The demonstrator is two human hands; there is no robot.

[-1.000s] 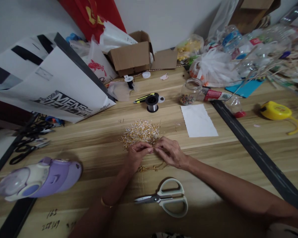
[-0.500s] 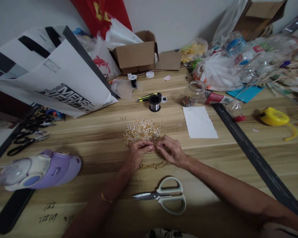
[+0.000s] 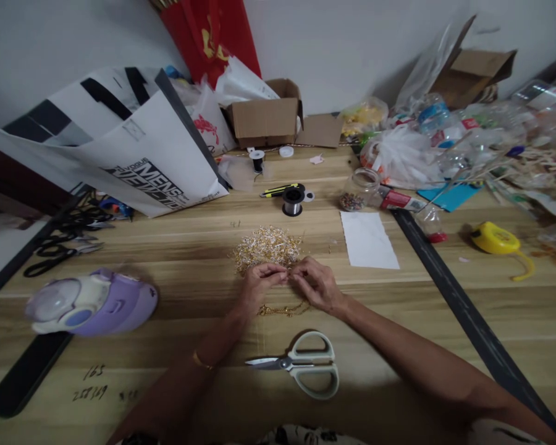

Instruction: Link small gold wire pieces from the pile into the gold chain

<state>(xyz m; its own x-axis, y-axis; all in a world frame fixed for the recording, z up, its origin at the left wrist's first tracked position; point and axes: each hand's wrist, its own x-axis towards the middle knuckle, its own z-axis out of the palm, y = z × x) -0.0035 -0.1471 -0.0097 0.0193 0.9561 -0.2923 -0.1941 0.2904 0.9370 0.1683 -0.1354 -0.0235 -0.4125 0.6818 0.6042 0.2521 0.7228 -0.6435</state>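
Observation:
My left hand point(image 3: 256, 285) and my right hand point(image 3: 315, 284) meet fingertip to fingertip at the near edge of a pile of small gold and silver pins point(image 3: 267, 246) on the wooden table point(image 3: 167, 259). Both hands pinch something tiny between them; it is too small to make out. A gold chain of linked pieces point(image 3: 282, 309) lies on the table just below the hands. Grey-handled scissors point(image 3: 303, 365) lie closer to me, blades pointing left.
A purple and white bottle point(image 3: 90, 302) lies at the left. A white paper sheet point(image 3: 367, 240), a bead jar point(image 3: 357, 190), a wire spool point(image 3: 292, 201), a yellow tape measure point(image 3: 495, 240), a large paper bag point(image 3: 134, 161) and a cardboard box point(image 3: 265, 117) crowd the back.
The hands have stayed together at the pile, fingers working slightly. The head camera has tilted, so everything sits a little lower and more of the wall shows.

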